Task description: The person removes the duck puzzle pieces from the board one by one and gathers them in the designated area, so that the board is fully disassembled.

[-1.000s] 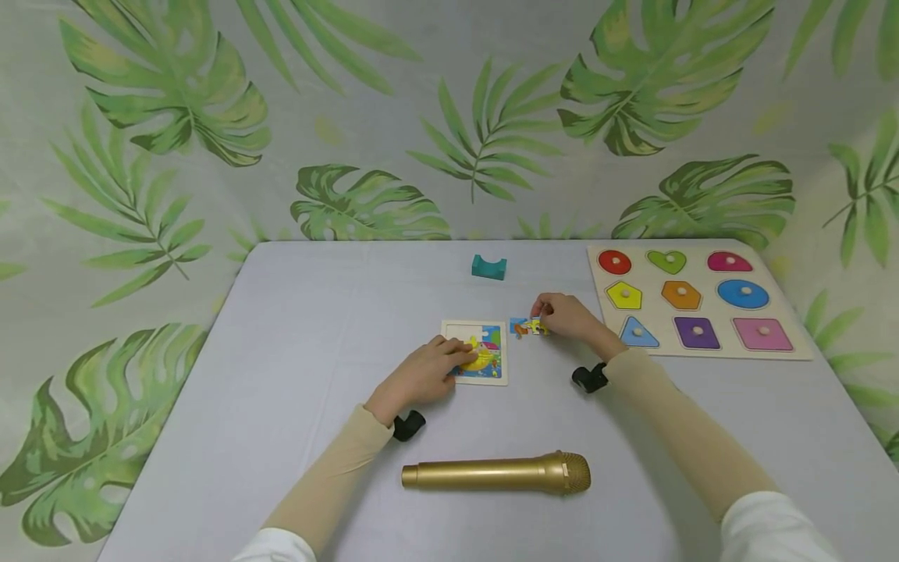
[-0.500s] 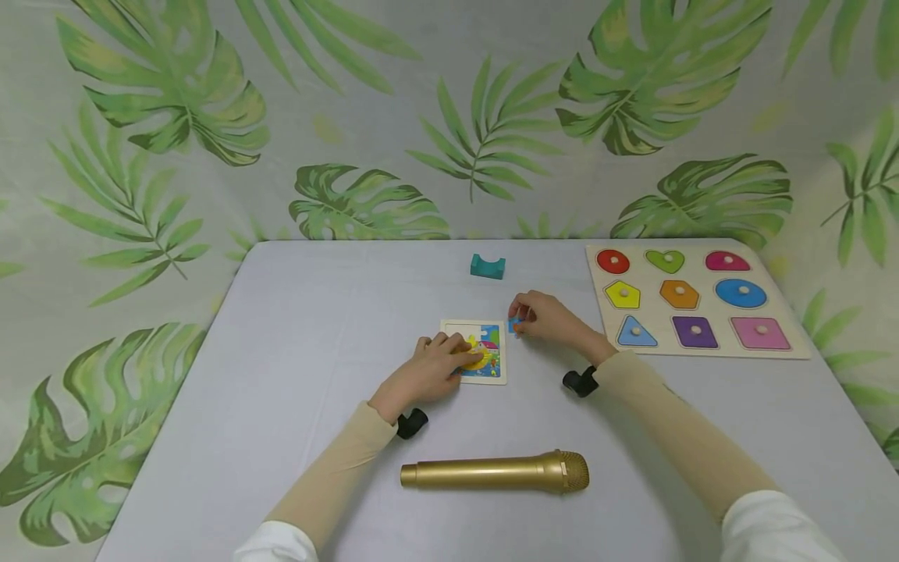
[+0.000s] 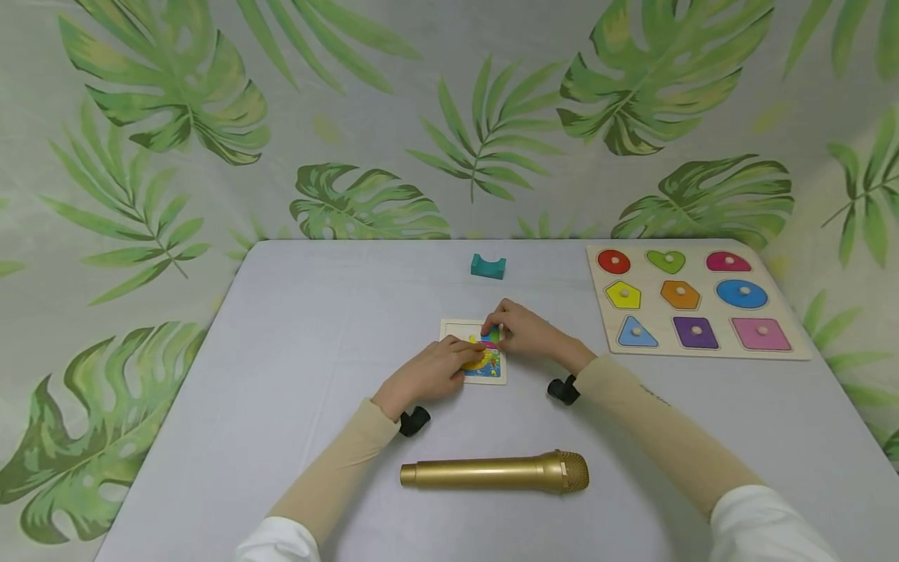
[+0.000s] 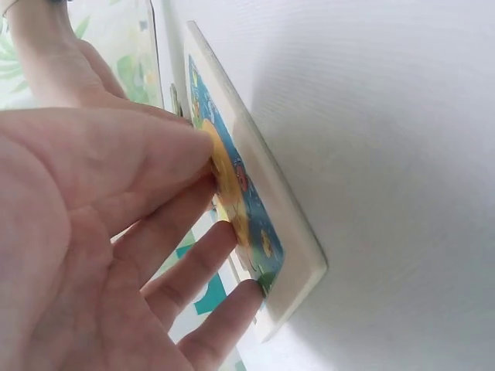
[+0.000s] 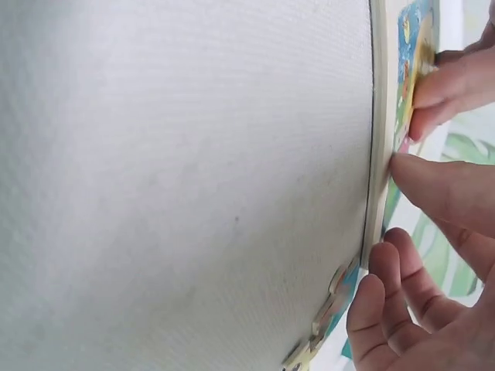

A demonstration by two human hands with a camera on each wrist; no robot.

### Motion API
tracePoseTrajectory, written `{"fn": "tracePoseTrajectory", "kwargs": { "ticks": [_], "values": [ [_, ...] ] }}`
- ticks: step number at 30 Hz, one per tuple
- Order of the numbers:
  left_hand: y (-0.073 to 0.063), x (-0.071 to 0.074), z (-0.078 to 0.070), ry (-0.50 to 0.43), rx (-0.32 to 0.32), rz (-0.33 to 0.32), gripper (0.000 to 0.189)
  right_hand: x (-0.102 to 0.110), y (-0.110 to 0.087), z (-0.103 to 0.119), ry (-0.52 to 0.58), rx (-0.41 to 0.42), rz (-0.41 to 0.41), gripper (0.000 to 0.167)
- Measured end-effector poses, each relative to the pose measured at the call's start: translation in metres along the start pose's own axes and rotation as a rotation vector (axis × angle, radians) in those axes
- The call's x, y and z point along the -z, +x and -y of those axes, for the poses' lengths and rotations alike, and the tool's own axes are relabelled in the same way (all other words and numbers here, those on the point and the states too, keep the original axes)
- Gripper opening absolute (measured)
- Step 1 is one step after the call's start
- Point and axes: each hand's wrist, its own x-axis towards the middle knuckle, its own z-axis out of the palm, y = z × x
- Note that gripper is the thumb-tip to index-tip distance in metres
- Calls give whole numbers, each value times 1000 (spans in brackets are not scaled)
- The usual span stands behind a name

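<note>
A small wooden jigsaw puzzle with a pale frame lies mid-table, showing a yellow figure on blue. On its lower left part my left hand rests, fingers extended and touching the picture. At the upper right corner, my right hand touches the blue-green puzzle piece with thumb and index finger. Its other fingers bend loosely beside the frame. Loose puzzle pieces lie on the cloth beside the frame in the right wrist view; in the head view this hand hides them.
A gold microphone lies in front of the hands. Behind the puzzle stands a teal block with a curved notch. A wooden board of coloured knobbed shapes lies at the back right. Leaf-patterned cloth hangs behind the table.
My right hand has moved left from the loose pieces to the puzzle's upper right corner. My left hand stays on the puzzle, shifted slightly right.
</note>
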Motion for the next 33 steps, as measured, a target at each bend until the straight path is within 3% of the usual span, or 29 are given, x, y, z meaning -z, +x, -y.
{"fn": "tracePoseTrajectory", "kwargs": {
  "ticks": [8,16,24,28,33],
  "values": [
    [0,2,-2,-15,-48,-3,43,-4,1,3,0,33,-34,21],
    [0,4,-3,-29,-31,8,43,-5,2,3,35,41,-109,29],
    [0,3,-2,-51,-29,5,44,19,-10,-23,310,-62,-177,22],
    [1,2,-1,-51,-25,2,44,35,-26,-44,332,-162,-194,22],
    [1,1,0,-44,-8,10,44,49,-44,-63,278,-272,-199,21]
  ]
}}
